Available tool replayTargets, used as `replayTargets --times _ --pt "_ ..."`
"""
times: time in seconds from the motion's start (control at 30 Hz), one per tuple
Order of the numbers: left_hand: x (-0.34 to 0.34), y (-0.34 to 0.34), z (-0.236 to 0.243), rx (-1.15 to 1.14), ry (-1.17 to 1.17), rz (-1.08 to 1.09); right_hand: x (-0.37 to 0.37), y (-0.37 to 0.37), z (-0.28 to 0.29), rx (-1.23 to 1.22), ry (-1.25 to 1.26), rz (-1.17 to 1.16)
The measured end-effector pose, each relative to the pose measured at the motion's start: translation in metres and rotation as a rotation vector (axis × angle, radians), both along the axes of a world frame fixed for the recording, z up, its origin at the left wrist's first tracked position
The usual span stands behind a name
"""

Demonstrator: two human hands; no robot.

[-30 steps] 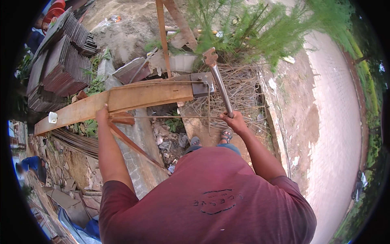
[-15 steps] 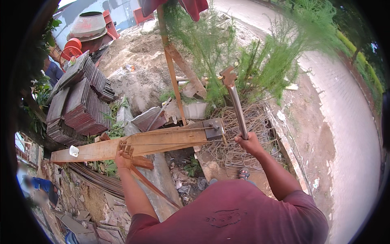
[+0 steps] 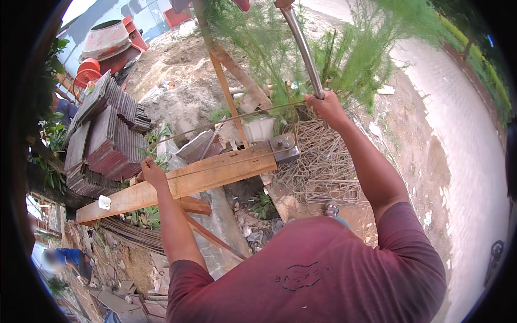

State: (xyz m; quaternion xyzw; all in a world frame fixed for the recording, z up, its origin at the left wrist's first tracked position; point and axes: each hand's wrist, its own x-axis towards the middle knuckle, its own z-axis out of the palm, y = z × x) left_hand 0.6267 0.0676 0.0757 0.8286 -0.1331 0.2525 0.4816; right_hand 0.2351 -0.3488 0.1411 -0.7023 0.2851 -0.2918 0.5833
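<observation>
My right hand (image 3: 326, 107) is closed around the lower end of a steel rebar bending wrench (image 3: 302, 46). The wrench rises away from me, its notched head reaching the top of the picture. My left hand (image 3: 154, 173) is a closed fist at the far edge of a long wooden beam (image 3: 221, 175), gripping a thin bent steel rod (image 3: 226, 119). One stretch of the rod lies along the beam; another slants above it towards my right hand. A dark metal plate with pins (image 3: 284, 146) is fixed at the beam's right end. My left fingertips are partly hidden.
Thin bent steel bars (image 3: 328, 161) lie heaped beyond the beam's right end. Stacked roof tiles (image 3: 110, 142) stand at left, with a cement mixer (image 3: 106, 40) behind. Green feathery plants (image 3: 344, 64) grow ahead. A person in blue (image 3: 67, 255) bends over at lower left.
My right hand has moved up and away, raising the wrench off the plate. My left hand, earlier laid over the beam with fingers apart, is now closed; part of the rod has swung away.
</observation>
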Motion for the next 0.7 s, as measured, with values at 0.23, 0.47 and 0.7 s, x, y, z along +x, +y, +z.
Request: replayTargets --times 0.23,0.47,0.7 --pt "-0.001 0.038 -0.072 0.291 0.177 0.045 0.01 0.011 -0.072 -0.025 0.252 0.008" --pt "-0.017 0.032 -0.093 0.588 0.228 0.033 -0.001 0.013 -0.143 -0.12 0.564 0.022" --pt "-0.025 0.03 -0.083 0.845 0.191 0.166 0.009 0.016 -0.156 -0.115 0.506 0.041"
